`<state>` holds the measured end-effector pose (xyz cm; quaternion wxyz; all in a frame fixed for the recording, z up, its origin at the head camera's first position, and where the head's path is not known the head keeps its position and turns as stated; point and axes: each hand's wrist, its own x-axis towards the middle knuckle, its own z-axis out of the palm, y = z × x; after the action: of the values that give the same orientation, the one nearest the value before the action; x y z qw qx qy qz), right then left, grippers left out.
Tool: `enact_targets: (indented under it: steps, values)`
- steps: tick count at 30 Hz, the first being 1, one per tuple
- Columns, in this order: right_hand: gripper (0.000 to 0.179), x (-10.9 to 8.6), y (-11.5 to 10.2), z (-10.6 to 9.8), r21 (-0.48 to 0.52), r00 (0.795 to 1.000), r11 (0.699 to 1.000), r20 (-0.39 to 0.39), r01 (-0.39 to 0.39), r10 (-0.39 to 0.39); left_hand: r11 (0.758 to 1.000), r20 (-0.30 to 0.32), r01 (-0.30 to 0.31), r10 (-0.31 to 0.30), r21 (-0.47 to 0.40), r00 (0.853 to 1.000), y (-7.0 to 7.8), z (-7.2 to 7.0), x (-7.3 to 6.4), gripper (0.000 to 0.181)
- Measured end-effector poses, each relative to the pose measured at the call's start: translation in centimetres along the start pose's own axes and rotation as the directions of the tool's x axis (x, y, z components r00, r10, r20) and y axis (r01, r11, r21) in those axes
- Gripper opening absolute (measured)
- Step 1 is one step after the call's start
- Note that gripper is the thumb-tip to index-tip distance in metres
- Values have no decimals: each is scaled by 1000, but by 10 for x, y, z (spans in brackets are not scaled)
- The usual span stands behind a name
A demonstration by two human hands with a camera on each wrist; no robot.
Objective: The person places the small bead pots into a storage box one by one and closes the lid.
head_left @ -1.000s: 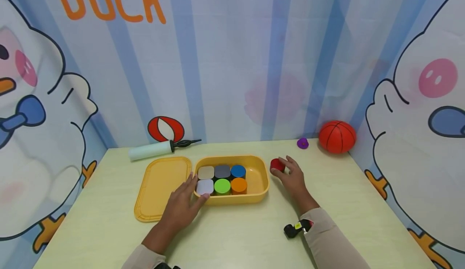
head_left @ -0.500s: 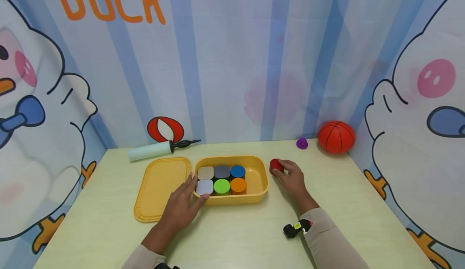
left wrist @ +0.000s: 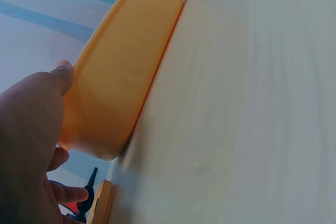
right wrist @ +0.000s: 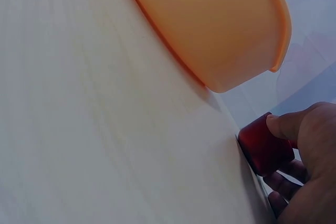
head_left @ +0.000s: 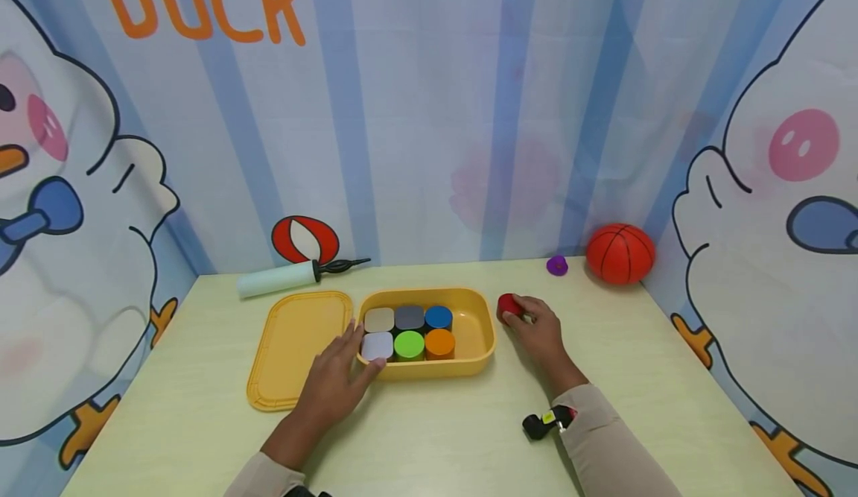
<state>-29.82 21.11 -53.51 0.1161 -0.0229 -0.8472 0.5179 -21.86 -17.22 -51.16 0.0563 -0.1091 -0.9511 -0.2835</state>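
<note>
My left hand [head_left: 337,380] touches the left end of a yellow box [head_left: 474,333], thumb at the front rim and fairly straight fingers along the left side. The left wrist view shows that thumb against the box wall [left wrist: 118,72]. In the box stand several short blocks with coloured tops: beige, dark grey, blue, pale lilac, green [head_left: 409,345] and orange [head_left: 440,343]. Just right of the box, my right hand [head_left: 541,335] pinches a red block [head_left: 508,305] between thumb and fingers. In the right wrist view this red block [right wrist: 261,145] rests on or very near the tabletop.
A flat yellow lid [head_left: 304,348] lies left of the box. Behind it is a pale green hand pump [head_left: 278,279] with a black nozzle. At the back right are a small purple object [head_left: 558,265] and a red basketball [head_left: 620,253]. A printed curtain [head_left: 429,124] surrounds the table.
My right hand's fingers have closed in around the red block, which has shifted very slightly left. The left hand and the box stay where they were.
</note>
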Motion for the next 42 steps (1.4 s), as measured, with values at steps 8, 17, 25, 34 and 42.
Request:
enact_targets:
  steps: [8,17,25,34,42]
  values:
    - [51,-1,0,2,-2,1000,1000,-10,12,-12,1000,14,7,-7,4,1000,-1,-1,-1,89]
    - [50,-1,-2,0,23,999,999,-31,24,-23,1000,13,5,-4,-16,1000,0,3,-2,88]
    - [50,-2,-16,5,67,992,994,-103,84,-77,1000,-1,7,-7,-3,1000,-1,2,-1,88]
    - [43,-10,-33,11,135,925,954,-314,268,-216,1000,1,0,0,-2,1000,-2,0,0,89]
    - [44,-15,-41,12,111,914,933,-272,341,-302,1000,5,0,0,-11,1000,0,0,0,89]
